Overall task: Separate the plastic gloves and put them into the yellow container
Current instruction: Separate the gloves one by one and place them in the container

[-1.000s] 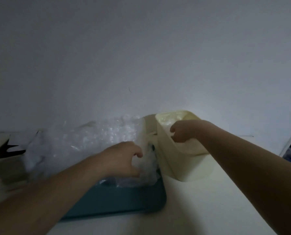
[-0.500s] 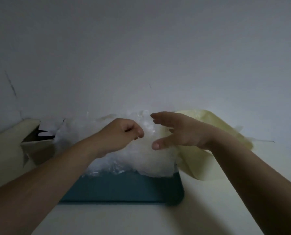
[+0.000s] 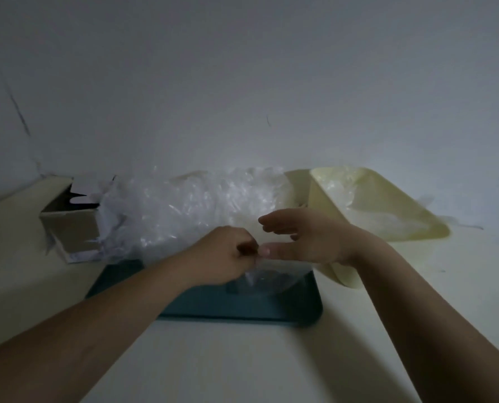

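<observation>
Open cardboard box [image 3: 70,228], teal tray [image 3: 242,308], pale tabletop [image 3: 242,362], grey wall [image 3: 242,82]

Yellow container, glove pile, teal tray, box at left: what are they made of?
By look: yellow container, opaque moulded plastic, smooth satin walls; glove pile, thin clear plastic film, crinkled, glinting; teal tray, likely hard plastic, smooth, rounded corners; box, brown cardboard, matte, folded flaps.
</observation>
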### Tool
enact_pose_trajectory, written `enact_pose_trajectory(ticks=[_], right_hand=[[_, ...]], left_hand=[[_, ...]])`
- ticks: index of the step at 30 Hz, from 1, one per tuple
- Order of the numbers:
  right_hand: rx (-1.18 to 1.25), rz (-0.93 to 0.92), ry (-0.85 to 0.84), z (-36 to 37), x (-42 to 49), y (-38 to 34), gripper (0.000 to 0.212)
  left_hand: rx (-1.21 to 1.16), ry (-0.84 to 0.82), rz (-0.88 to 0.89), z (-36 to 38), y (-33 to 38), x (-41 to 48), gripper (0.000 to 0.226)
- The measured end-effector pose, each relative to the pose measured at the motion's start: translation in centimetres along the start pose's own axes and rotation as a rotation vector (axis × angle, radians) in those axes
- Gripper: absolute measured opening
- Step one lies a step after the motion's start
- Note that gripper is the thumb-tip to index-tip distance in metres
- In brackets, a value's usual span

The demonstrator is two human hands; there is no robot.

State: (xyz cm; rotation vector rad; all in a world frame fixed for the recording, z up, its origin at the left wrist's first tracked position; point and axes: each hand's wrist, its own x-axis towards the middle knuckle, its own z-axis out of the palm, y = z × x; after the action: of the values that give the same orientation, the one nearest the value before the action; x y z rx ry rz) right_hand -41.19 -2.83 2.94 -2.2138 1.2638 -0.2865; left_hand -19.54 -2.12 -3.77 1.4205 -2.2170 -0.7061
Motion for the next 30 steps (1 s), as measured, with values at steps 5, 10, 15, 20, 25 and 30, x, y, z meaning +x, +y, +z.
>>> enact_pose_trajectory(ticks=[5,10,15,20,25,30], right_hand=[[0.423,-0.165,-0.003,-1.4,0.0,-0.3,0.08],[0.55,-0.162,0.401,-0.5,1.6,-1.6,0.02],[0.678,-0.03,0.581,0.1,2.7,-1.3,0.017],[0.626,-0.07,0.506,-0.8,2.7,-0.5,0.015],[0.619,-0.077,0.327,-1.3,1.7,-0.6,0.019],[0.77,-0.047,0.301,-2.5,0.8,-0.3,0.036]], left_hand=[[-0.615,0.217,-0.192,-5.1,1.0,-0.1,0.014],[-1.016,0.228,-0.204,-6.5,2.8,-0.2,0.036],[-0.622,0.807,-0.195,-4.9,1.4,-0.4,0.035],[-0.492,0.562,-0.186,-4.6,1.9,-0.3,0.082],[-0.78,0.317,-0.164,-5.5,2.1,0.6,0.034],[-0.899,0.328,-0.114,-6.0,2.6,0.0,0.003]])
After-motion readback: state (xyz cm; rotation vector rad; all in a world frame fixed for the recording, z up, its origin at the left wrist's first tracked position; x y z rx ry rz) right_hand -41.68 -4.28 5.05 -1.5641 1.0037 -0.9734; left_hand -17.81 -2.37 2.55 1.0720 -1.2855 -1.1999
